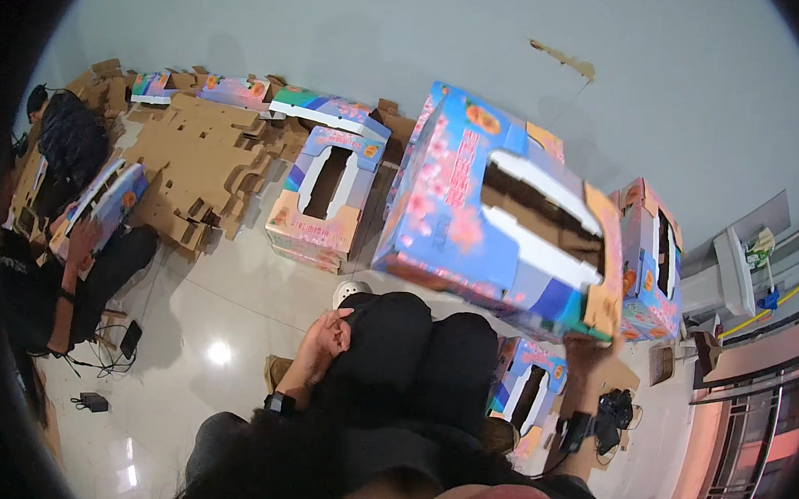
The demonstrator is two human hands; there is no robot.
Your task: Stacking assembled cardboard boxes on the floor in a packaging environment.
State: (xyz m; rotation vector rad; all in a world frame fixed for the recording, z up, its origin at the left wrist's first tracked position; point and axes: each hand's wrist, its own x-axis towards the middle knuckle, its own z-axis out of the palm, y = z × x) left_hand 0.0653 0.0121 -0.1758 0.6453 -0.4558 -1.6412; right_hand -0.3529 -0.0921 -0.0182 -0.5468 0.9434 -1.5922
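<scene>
A blue and pink printed cardboard box [443, 211] with flower pictures and a long white-edged opening is raised in front of my knees, tilted. My right hand [592, 351] grips it at its lower right corner, and the box hides most of those fingers. My left hand [328, 335] rests beside my left knee, empty, its fingers loosely bent and a little apart. Below the raised box, another printed box [533, 386] stands by my right leg.
Similar boxes stand ahead [357, 192] and at the right [655, 256]. Flat brown cardboard sheets [199, 159] are piled at the left. A co-worker [70, 257] sits there handling a box. A power adapter [90, 402] and cables lie on the tiled floor.
</scene>
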